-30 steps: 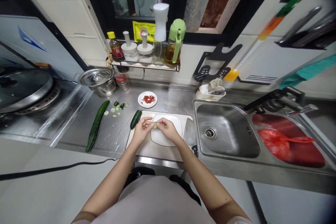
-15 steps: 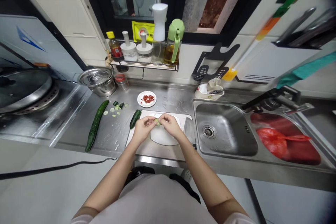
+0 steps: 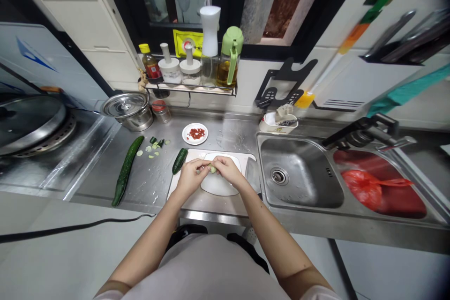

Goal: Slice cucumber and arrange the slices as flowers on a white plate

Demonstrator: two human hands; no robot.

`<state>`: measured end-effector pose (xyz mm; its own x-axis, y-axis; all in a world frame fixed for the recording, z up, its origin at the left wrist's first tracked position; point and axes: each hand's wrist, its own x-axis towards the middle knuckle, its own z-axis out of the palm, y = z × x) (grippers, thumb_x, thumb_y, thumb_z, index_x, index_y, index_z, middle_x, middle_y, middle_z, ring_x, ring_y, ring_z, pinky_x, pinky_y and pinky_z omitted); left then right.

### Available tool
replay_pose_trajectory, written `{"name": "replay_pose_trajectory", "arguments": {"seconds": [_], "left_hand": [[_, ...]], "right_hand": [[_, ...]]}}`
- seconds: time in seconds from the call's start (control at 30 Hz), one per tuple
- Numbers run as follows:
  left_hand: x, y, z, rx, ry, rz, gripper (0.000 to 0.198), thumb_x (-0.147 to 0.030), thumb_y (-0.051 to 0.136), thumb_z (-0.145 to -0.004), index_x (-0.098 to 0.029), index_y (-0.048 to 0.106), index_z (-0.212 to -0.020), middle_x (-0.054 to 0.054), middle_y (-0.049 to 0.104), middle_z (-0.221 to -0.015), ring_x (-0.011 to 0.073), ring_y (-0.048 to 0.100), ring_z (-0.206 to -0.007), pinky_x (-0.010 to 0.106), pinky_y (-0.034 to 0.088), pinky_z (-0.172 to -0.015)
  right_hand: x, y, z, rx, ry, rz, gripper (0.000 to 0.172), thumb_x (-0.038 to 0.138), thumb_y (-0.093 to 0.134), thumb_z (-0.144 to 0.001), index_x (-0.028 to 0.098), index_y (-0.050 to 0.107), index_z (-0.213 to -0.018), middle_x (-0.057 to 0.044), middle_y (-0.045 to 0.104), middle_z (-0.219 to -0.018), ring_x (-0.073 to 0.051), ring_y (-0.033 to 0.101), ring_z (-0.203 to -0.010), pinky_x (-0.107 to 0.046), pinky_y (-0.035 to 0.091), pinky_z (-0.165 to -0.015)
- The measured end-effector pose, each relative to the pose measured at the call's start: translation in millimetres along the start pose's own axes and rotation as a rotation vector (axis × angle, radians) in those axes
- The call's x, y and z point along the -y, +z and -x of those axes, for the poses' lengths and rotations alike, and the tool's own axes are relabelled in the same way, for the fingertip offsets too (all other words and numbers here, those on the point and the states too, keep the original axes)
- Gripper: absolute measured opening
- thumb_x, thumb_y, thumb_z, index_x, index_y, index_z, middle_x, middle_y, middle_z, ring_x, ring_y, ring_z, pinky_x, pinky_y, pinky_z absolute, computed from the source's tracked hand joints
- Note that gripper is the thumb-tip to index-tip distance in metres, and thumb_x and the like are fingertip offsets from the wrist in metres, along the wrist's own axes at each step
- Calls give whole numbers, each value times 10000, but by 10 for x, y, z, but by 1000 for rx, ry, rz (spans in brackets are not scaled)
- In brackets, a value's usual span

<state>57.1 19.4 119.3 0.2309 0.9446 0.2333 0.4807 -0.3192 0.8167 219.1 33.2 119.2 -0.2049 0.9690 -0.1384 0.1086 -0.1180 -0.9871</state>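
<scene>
Above a white plate, my left hand and my right hand meet, fingers pinched together. Between their fingertips are pale green cucumber slices, partly covered by the fingers. The plate rests on a light cutting board. On the board's left edge lies a dark green piece of cucumber, close to my left hand. A knife with a broad blade lies along the board's right side, beyond my right hand.
A whole cucumber and several cucumber scraps lie to the left on the steel counter. Behind the board stands a small plate of red pieces. The sink is at right; a lidded pot stands at back left.
My hands stay over the plate, their fingers shifting slightly on the cucumber slices. The whole view has moved a little; the things on the counter lie as before.
</scene>
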Motion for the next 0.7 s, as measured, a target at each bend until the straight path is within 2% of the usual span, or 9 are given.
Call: {"name": "replay_pose_trajectory", "arguments": {"seconds": [0.33, 0.4, 0.47, 0.57, 0.63, 0.7], "left_hand": [[-25, 37, 53, -8, -6, -32, 143, -239, 632, -810, -213, 742, -898, 36, 700, -827, 135, 587, -696, 261, 451, -731], [-5, 66, 85, -46, -111, 23, 185, -297, 667, -779, -211, 727, -931, 22, 677, -782, 119, 557, -637, 246, 438, -675], [10, 100, 126, -64, -279, 170, 271, -382, 693, -747, -195, 697, -943, -8, 625, -661, 101, 513, -551, 224, 401, -580], [-8, 141, 170, 7, -493, 465, 356, -519, 670, -731, -171, 628, -789, -24, 574, -543, 80, 458, -456, 201, 327, -479], [-47, 150, 169, 73, -581, 583, 438, -595, 644, -723, -162, 587, -689, 0, 590, -541, 68, 431, -427, 195, 279, -440], [-93, 145, 141, 115, -653, 663, 493, -640, 625, -718, -148, 602, -689, 20, 608, -568, 59, 417, -424, 190, 238, -421]], "right_hand": [[-53, -10, 16, 9, 186, -45, 142, 261, 472, -649, 193, 525, -538, 49, 481, -460, -81, 409, -440, -197, 271, -437], [-37, -20, 25, -4, 151, -46, 138, 255, 481, -644, 189, 539, -538, 41, 518, -486, -81, 427, -455, -196, 302, -453], [-29, -42, 32, -28, 82, -34, 135, 247, 488, -644, 185, 556, -545, 35, 549, -521, -84, 450, -486, -198, 341, -487], [-45, -90, 38, -56, -31, 14, 130, 238, 502, -659, 182, 586, -576, 28, 577, -566, -97, 495, -550, -209, 387, -555], [-63, -118, 47, -66, -105, 56, 125, 233, 511, -677, 181, 598, -603, 19, 602, -609, -109, 527, -601, -218, 405, -595], [-69, -138, 63, -77, -174, 111, 127, 226, 518, -704, 180, 607, -625, 9, 622, -648, -116, 546, -640, -221, 411, -617]]}}
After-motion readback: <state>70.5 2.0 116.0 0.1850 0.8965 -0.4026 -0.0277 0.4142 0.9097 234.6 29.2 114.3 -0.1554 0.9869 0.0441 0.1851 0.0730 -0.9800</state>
